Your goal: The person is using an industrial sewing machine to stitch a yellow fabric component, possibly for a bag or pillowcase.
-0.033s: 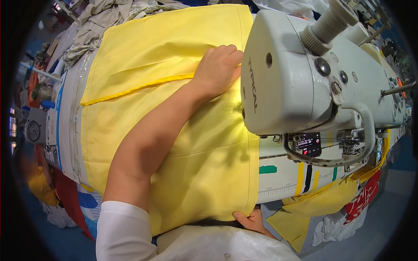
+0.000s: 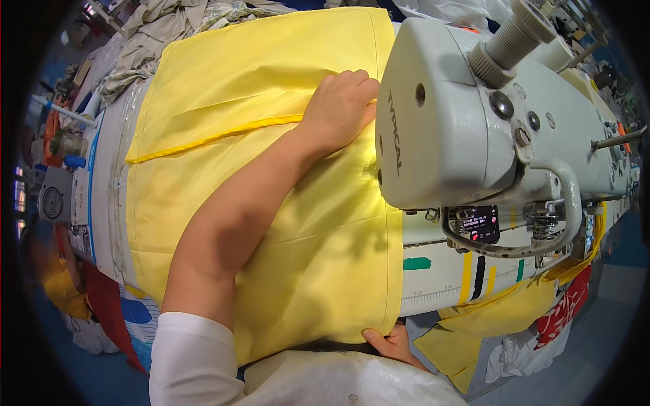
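A large yellow cloth (image 2: 318,277) covers the sewing machine's table, stitched along its edges, with a raised folded strip (image 2: 217,139) across it. My left hand (image 2: 340,111), its arm reaching over the cloth, rests on it beside the machine head, fingers curled into the fabric and fingertips hidden. At the near right corner my right hand (image 2: 395,344) pinches the cloth's edge, thumb on top and fingers underneath. The white sewing machine (image 2: 433,122) stands at the right, its lamp lighting the cloth next to it. The machine's head hides the needle.
Beige cloth (image 2: 159,34) is heaped at the far left. Behind the machine's curved metal guard (image 2: 575,210) a phone screen (image 2: 482,224) shows. More yellow fabric (image 2: 467,331) hangs at the lower right, by a red and white cloth (image 2: 565,308). Another person (image 2: 61,277) is at the left edge.
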### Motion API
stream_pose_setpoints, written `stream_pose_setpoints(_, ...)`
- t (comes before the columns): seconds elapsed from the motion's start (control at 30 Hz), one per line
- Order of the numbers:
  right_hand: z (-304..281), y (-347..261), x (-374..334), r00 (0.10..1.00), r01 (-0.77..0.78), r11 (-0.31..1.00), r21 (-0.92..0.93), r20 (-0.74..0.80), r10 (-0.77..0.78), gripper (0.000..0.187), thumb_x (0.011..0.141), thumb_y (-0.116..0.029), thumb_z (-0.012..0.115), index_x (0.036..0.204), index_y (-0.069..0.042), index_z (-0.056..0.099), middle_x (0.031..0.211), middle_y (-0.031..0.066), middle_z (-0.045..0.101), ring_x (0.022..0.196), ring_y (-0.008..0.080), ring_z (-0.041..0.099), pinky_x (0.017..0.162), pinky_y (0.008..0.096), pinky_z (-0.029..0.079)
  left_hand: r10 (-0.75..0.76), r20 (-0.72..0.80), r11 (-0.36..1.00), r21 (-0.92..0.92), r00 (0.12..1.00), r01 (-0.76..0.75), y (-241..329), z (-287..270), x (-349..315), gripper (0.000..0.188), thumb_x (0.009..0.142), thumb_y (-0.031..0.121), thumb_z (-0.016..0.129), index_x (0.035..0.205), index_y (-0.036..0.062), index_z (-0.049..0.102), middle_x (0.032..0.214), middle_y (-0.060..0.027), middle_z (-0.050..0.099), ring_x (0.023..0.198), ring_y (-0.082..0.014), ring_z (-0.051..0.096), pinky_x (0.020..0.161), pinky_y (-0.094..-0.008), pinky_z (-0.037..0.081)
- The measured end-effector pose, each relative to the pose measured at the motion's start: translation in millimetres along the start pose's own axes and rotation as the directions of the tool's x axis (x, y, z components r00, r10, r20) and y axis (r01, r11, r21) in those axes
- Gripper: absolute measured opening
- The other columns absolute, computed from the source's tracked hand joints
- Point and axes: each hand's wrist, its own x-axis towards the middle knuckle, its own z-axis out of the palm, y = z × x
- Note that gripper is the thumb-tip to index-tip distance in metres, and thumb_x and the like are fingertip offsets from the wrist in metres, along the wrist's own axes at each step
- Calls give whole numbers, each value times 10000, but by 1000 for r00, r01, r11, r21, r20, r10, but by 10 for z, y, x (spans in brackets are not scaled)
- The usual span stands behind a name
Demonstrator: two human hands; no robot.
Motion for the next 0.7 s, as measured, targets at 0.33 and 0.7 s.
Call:
stream_pose_setpoints(0.33,10,17,-106,996,-74,997,-10,52,75,187,841,-86,622,991,24,640,902,81,667,827,130,606,732,257,468,-180,-60,983,9,982,181,-122,-192,-161,174,786,197,629,787,60,522,775,-97,548,771,-285,537,675,-401,434)
stream_pose_setpoints(0.7,386,100,-186,947,-308,932,189,154,281,200,875,-120,597,975,45,646,914,67,668,811,88,586,715,236,467,-497,-61,841,-278,865,464,-341,-1586,-1489,271,842,149,582,1078,19,553,1115,-156,558,1048,-303,526,899,-330,417)
